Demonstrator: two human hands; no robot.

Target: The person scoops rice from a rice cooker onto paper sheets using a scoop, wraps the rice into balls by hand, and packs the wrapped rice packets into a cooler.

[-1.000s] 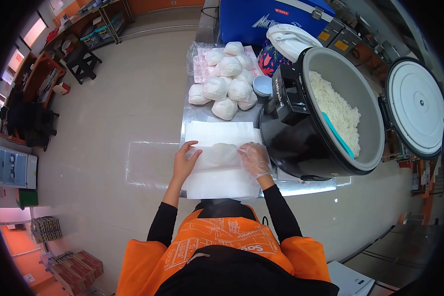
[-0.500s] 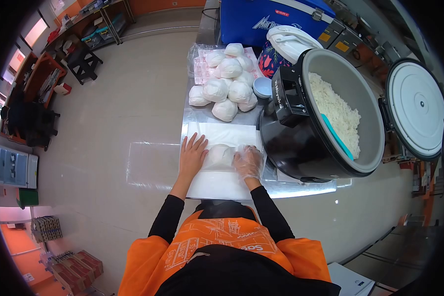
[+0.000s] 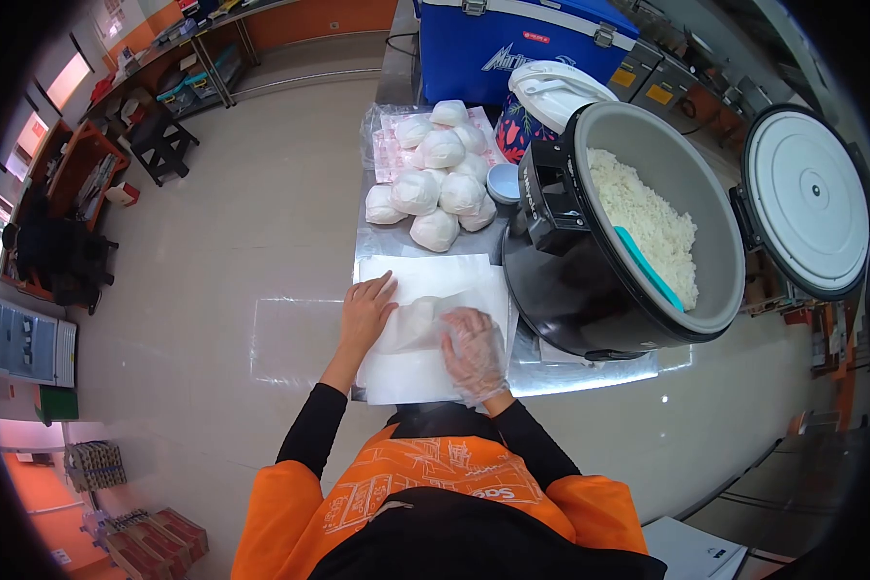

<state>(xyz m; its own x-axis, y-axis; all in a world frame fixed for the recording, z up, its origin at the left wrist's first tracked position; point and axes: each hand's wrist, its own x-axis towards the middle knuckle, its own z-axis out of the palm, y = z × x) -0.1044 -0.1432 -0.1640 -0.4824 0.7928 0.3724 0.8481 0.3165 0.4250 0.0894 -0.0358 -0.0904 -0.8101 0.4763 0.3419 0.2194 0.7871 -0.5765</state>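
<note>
A white mound [image 3: 418,321], partly under a thin translucent sheet, lies on white wrapping paper [image 3: 411,382] at the table's near end. To its left, my bare left hand [image 3: 365,311] rests on the paper's left side with fingers stretched out. My right hand [image 3: 476,353], in a clear plastic glove, is at the mound's right side. Its fingers are bent and closed on a raised fold of the wrapping; the fingertips are partly blurred. Beyond the paper sits a pile of white wrapped bundles [image 3: 442,150].
A large rice cooker [image 3: 590,304] stands open on the right, holding rice [image 3: 643,217] and a teal paddle [image 3: 648,269]. Its lid [image 3: 810,198] swings out to the right. Behind are a pale blue bowl [image 3: 504,184], a patterned white-lidded container [image 3: 527,130] and a blue cooler [image 3: 493,58].
My right hand has moved slightly nearer and left, lifting a fold of the wrapping over the mound. My left hand's fingers have come closer together. The view has shifted slightly.
</note>
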